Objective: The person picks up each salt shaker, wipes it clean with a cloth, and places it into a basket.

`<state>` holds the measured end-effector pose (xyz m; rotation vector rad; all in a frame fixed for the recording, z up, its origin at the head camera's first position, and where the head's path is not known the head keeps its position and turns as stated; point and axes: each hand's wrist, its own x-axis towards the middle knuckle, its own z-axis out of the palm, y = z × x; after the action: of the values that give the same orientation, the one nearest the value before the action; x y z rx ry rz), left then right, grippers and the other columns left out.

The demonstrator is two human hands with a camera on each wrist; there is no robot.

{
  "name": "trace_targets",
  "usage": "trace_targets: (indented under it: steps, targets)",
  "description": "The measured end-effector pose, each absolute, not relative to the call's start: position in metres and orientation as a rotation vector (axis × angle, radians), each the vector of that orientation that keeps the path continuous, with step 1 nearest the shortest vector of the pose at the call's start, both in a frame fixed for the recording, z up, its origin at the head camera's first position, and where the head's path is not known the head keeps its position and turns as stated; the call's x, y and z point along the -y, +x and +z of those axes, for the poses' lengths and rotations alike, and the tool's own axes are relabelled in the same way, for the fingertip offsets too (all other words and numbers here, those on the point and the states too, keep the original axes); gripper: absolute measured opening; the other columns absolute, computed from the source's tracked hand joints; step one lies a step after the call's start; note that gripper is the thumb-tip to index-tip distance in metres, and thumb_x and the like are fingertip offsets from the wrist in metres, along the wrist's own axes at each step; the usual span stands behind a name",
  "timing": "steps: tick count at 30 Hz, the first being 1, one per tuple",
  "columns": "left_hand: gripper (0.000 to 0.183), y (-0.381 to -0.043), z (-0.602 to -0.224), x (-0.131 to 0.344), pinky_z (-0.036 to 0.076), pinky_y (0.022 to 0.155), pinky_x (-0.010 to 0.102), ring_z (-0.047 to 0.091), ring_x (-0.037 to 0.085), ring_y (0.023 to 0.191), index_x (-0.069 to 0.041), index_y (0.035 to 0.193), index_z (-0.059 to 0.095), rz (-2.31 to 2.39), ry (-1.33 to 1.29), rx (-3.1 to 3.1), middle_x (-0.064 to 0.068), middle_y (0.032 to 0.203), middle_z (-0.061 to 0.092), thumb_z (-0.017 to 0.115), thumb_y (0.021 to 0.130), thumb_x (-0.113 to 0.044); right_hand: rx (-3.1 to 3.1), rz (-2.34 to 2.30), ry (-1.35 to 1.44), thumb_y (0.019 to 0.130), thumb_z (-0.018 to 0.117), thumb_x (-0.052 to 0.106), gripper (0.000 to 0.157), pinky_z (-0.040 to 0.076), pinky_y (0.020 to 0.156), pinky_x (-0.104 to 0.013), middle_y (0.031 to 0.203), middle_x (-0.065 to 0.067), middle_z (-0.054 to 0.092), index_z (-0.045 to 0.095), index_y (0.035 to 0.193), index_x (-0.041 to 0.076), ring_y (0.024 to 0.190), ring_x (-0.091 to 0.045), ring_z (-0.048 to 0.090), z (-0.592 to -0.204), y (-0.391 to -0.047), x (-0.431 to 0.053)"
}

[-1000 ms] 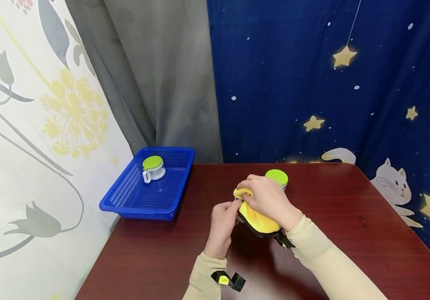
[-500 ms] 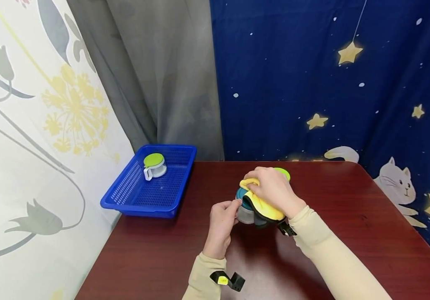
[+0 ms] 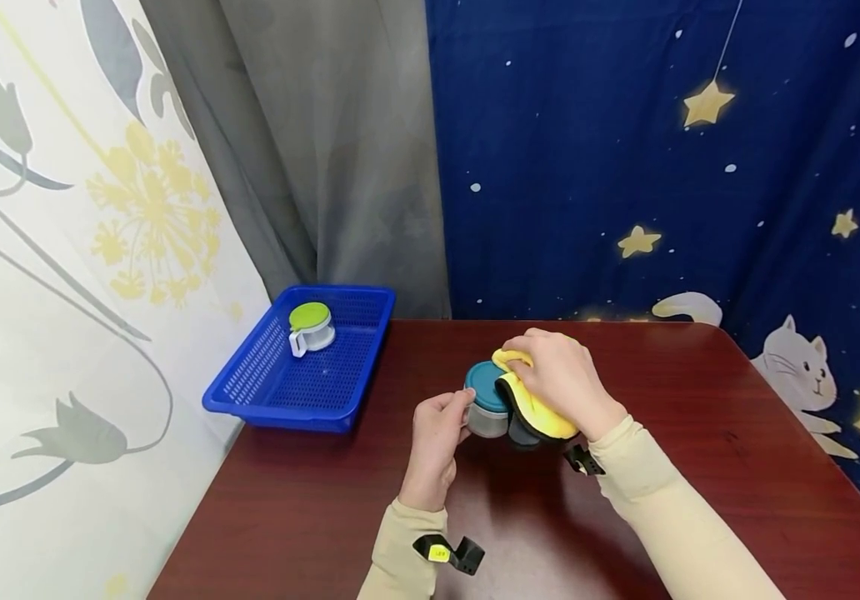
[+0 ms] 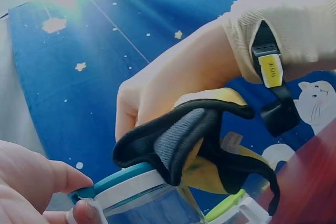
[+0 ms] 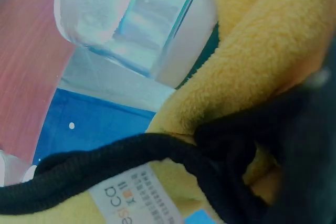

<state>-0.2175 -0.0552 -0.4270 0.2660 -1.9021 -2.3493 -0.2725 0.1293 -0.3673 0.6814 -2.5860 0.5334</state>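
My left hand [image 3: 430, 442] pinches a clear jar [image 3: 487, 423] with a teal lid [image 3: 483, 385] at its left side, thumb by the rim. The jar is held above the table. My right hand [image 3: 561, 379] grips a yellow cloth [image 3: 542, 415] with black edging and a grey underside, bunched under the fingers. In the left wrist view the cloth [image 4: 197, 135] touches the right part of the teal lid [image 4: 123, 178]. The right wrist view shows the clear jar body [image 5: 131, 19] beside the yellow pile [image 5: 252, 72] and a printed label on the cloth.
A blue perforated basket [image 3: 280, 417] stands at the table's back left, holding a white-handled jar [image 3: 312, 326] with a green lid. Another green-lidded jar [image 4: 226, 207] is behind my right hand, mostly hidden in the head view. Curtains hang behind the dark red table [image 3: 325, 508].
The cloth has slid rightward with my right hand, uncovering most of the teal lid. The second green lid has become almost hidden behind the hand. My left hand keeps hold of the jar.
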Motion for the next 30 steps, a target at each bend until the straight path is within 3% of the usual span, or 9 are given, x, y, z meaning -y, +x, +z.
trace_targets:
  steps: [10,19,25,30]
  targets:
    - [0.036,-0.225,-0.423,0.062,0.045,0.059,0.031,0.048,0.019,0.063,-0.005,0.062,0.051,-2.422,0.291,1.771,0.004,0.066,0.046,0.070,0.090,-0.016,2.546,0.538,0.687,0.086,0.080,0.024,0.023,0.051,0.061,-0.035,0.096,0.005,0.070,0.078,0.109,0.021,0.078,-0.017,0.061,-0.366,-0.262,-0.132]
    - [0.037,-0.236,-0.412,0.070,0.048,0.057,0.031,0.051,0.018,0.062,-0.005,0.061,0.050,-2.413,0.289,1.714,0.002,0.065,0.046,0.069,0.090,-0.017,2.458,0.618,0.827,0.085,0.083,0.023,0.027,0.051,0.062,-0.026,0.096,0.009,0.070,0.078,0.110,0.020,0.077,-0.008,0.061,-0.359,-0.243,-0.126]
    - [0.032,-0.250,-0.401,0.080,0.056,0.073,0.044,0.057,0.018,0.072,-0.007,0.069,0.052,-2.436,0.254,1.819,0.001,0.070,0.047,0.067,0.092,-0.022,2.405,0.625,0.851,0.084,0.084,0.023,0.028,0.052,0.065,-0.028,0.097,0.011,0.069,0.078,0.111,0.022,0.080,-0.008,0.061,-0.353,-0.236,-0.129]
    - [0.027,-0.260,-0.387,0.095,0.055,0.083,0.052,0.059,0.021,0.081,-0.007,0.076,0.054,-2.446,0.220,1.881,0.001,0.074,0.047,0.064,0.095,-0.024,2.369,0.608,0.831,0.085,0.083,0.024,0.030,0.052,0.063,-0.029,0.100,0.011,0.069,0.077,0.114,0.023,0.083,-0.009,0.062,-0.352,-0.232,-0.137]
